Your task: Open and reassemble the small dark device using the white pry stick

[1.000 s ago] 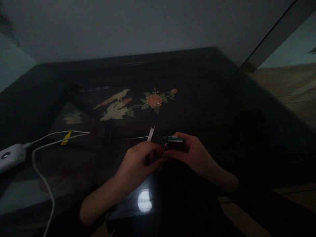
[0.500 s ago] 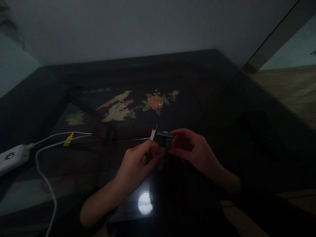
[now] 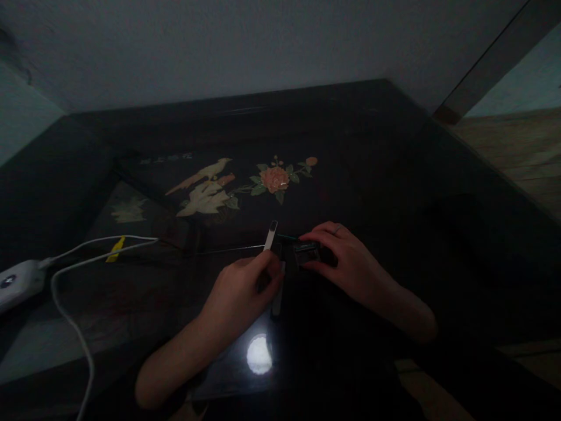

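The scene is very dark. My left hand [image 3: 243, 292] is closed around a thin white stick-like tool [image 3: 270, 235] whose dark tip points up and away from me. My right hand [image 3: 344, 257] grips a small dark boxy object [image 3: 305, 252] with a green edge, holding it low against the black glossy table [image 3: 394, 193]. The two hands nearly touch at the middle of the table, and the tool's shaft lies right beside the small object. I cannot tell what the object is.
The tabletop bears an inlaid bird and peach flower picture [image 3: 245, 181]. At the left edge lies a white device [image 3: 15, 280] with a white cable [image 3: 74, 316] and a yellow tag [image 3: 116, 248]. A lamp reflection [image 3: 258, 354] shines near me. Wooden floor [image 3: 526, 158] shows at right.
My right hand has lowered the small dark object from a raised, tilted hold down toward the tabletop. My left hand kept its grip on the white tool and barely shifted.
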Demonstrator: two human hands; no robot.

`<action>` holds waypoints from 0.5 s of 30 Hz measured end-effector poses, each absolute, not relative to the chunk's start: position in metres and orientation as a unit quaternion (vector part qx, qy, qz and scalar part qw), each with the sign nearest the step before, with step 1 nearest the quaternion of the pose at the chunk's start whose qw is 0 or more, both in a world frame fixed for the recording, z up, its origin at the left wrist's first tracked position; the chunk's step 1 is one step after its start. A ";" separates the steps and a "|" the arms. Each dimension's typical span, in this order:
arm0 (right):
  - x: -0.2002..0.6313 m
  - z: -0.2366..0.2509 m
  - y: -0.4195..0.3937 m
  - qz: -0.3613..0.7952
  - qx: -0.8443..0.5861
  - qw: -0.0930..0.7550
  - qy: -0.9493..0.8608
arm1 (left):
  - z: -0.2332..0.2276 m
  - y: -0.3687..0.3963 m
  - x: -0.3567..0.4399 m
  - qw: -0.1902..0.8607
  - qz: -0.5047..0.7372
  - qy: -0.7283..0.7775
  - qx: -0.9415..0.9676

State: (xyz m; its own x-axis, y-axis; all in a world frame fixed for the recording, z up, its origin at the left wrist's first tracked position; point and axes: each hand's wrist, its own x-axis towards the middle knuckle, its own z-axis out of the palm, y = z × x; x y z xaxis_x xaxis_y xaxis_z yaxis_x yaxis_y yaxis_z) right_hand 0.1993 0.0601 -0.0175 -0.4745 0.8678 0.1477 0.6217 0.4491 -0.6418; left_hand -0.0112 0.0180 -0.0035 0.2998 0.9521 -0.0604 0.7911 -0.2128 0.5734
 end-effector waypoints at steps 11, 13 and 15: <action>0.199 -0.014 0.061 0.220 -0.472 0.222 -0.824 | -0.006 0.018 -0.011 0.233 0.139 0.570 0.775; 0.200 -0.016 0.062 0.216 -0.470 0.212 -0.829 | -0.007 0.019 -0.011 0.232 0.129 0.572 0.776; 0.201 -0.017 0.063 0.221 -0.468 0.206 -0.831 | -0.008 0.019 -0.010 0.227 0.121 0.571 0.779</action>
